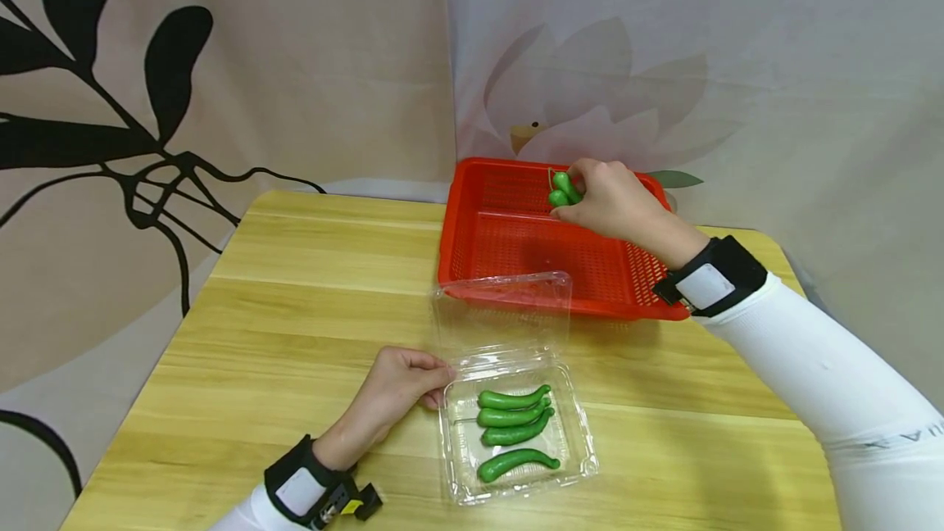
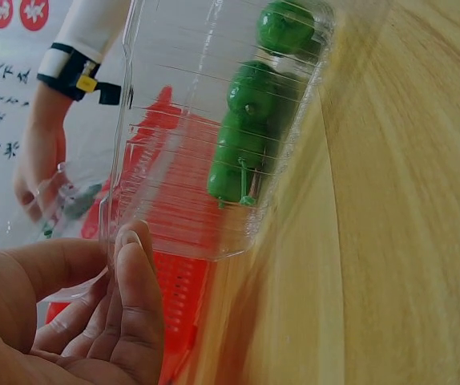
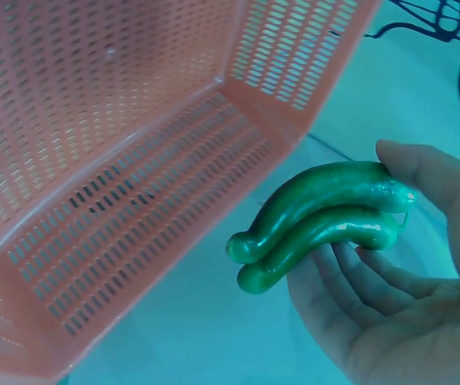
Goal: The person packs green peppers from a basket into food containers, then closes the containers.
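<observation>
Two curved, glossy green peppers (image 3: pixel 326 204) lie between the thumb and fingers of my right hand (image 1: pixel 615 203), which holds them together over the far part of the red basket (image 1: pixel 472 269). Their rounded ends and a thin stem show in the head view. At the near side, my left hand (image 1: pixel 401 388) pinches the left rim of a clear plastic clamshell box (image 1: pixel 578 441) close to its hinge. Several more green peppers (image 1: pixel 516 464) lie crosswise inside the box, three grouped together and one apart toward the front.
The box's transparent lid (image 1: pixel 505 322) stands open toward the back, overlapping the basket's near rim in the head view. Both sit on a wooden table (image 1: pixel 332 293). A patterned cloth (image 1: pixel 332 64) hangs behind the table's far edge.
</observation>
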Demonstrator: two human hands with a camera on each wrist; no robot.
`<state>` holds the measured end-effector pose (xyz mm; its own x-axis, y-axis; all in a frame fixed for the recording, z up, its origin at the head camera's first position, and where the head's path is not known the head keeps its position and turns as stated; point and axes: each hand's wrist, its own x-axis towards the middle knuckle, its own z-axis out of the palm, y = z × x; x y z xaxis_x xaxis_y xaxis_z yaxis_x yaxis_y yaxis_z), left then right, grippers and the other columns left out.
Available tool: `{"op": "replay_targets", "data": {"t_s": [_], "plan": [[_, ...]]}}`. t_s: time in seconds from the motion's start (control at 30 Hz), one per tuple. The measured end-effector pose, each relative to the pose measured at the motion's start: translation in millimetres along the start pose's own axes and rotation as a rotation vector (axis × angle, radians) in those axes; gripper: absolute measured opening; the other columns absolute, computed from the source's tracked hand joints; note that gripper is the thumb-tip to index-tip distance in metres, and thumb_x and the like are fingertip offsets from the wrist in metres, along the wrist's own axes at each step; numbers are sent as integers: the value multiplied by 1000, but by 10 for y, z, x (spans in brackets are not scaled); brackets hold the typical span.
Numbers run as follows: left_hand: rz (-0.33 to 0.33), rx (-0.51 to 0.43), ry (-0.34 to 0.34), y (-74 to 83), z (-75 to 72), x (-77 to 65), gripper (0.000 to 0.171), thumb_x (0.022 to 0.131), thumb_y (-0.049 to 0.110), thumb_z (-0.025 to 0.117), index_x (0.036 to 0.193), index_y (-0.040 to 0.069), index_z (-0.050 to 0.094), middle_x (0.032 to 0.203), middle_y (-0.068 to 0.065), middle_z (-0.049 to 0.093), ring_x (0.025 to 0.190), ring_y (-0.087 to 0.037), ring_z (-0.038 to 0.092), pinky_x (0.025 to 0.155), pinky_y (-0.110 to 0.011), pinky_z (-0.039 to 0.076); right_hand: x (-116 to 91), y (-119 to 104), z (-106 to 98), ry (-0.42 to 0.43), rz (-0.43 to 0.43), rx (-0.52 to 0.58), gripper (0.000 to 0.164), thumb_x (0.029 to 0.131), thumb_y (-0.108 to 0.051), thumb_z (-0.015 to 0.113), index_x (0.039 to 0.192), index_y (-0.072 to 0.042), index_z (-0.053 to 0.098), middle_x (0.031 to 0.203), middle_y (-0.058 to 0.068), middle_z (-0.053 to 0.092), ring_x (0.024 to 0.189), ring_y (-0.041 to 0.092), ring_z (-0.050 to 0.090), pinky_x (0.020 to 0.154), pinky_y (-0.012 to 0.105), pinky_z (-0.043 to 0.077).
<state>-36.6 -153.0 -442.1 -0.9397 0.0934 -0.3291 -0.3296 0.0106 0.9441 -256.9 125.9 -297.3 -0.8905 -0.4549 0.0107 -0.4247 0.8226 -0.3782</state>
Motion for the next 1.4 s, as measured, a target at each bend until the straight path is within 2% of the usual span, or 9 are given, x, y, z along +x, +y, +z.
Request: {"op": "replay_targets", "data": {"t_s": [0.4, 0.6, 0.77, 0.97, 1.13, 1.23, 1.4], "plan": [[-2, 4, 5, -5, 10, 8, 16, 90, 1, 78, 99, -12, 77, 74, -17, 72, 59, -15, 65, 57, -25, 59, -400, -137, -153, 96, -57, 100, 46, 88, -26, 86, 119, -1, 63, 101, 10, 69, 89, 24, 65, 76, 40, 56], [-4, 9, 6, 1, 17, 9, 16, 90, 1, 77, 99, -12, 77, 74, -17, 72, 59, -15, 65, 58, -26, 60, -644, -239, -152, 130, -95, 97, 45, 86, -26, 87, 120, -5, 64, 97, 4, 70, 87, 19, 66, 72, 37, 55], [-6, 11, 5, -5, 23, 11, 15, 90, 1, 78, 98, -12, 77, 73, -16, 72, 59, -15, 65, 57, -26, 59, -870, -304, -113, 141, -132, 151, 47, 85, -22, 89, 122, -6, 65, 98, 2, 70, 89, 16, 66, 72, 36, 58], [-9, 13, 3, -13, 29, 12, 15, 91, 1, 77, 98, -12, 77, 73, -16, 72, 59, -15, 65, 57, -26, 59, -1104, -367, 31, 168, -224, 170, 47, 84, -18, 90, 122, -6, 65, 99, 1, 70, 90, 16, 65, 72, 36, 60], [-9, 7, 3, -18, 30, 13, 15, 90, 1, 78, 98, -12, 77, 73, -16, 72, 58, -15, 65, 57, -26, 59, -1269, -419, 217, 188, -336, 178, 49, 82, -12, 91, 122, -5, 65, 103, 1, 69, 89, 14, 66, 75, 35, 62], [-9, 6, 4, -16, 32, 15, 15, 90, 1, 78, 98, -12, 77, 74, -16, 72, 59, -15, 64, 57, -26, 59, -1362, -446, 354, 180, -393, 156, 52, 81, -14, 92, 124, -4, 65, 106, 1, 69, 91, 13, 66, 77, 33, 63], [-9, 9, 8, -19, 39, 22, 15, 90, 2, 79, 98, -11, 77, 74, -16, 72, 59, -15, 65, 57, -26, 59, -1484, -482, 582, 116, -416, 125, 53, 81, -21, 93, 124, -7, 64, 104, -4, 64, 91, 10, 60, 78, 28, 60]]}}
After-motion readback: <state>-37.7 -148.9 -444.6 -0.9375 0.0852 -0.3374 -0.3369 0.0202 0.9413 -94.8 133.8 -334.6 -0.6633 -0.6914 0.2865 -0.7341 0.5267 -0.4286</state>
